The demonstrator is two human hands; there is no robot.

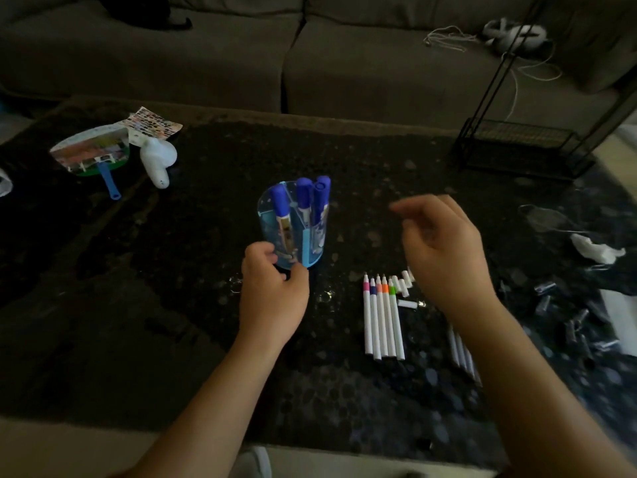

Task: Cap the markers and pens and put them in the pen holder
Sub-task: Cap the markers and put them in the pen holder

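Observation:
A clear blue pen holder [310,243] stands mid-table with three blue-capped markers [303,194] upright in it. My left hand [272,288] grips the holder's base, fingers curled round its near side. My right hand [444,243] hovers blurred to the right of the holder, above the table, fingers loosely curled and holding nothing I can see. Below it lie several uncapped white pens [381,315] side by side, tips pointing away, with small white caps [405,286] beside their tips. More white pens [463,353] are partly hidden under my right forearm.
The dark speckled table [172,305] carries a hand fan [89,153] and a white object [157,162] at the far left, a black wire rack [517,150] at the far right, crumpled paper [596,250] and dark caps [572,326] on the right. A sofa lies beyond.

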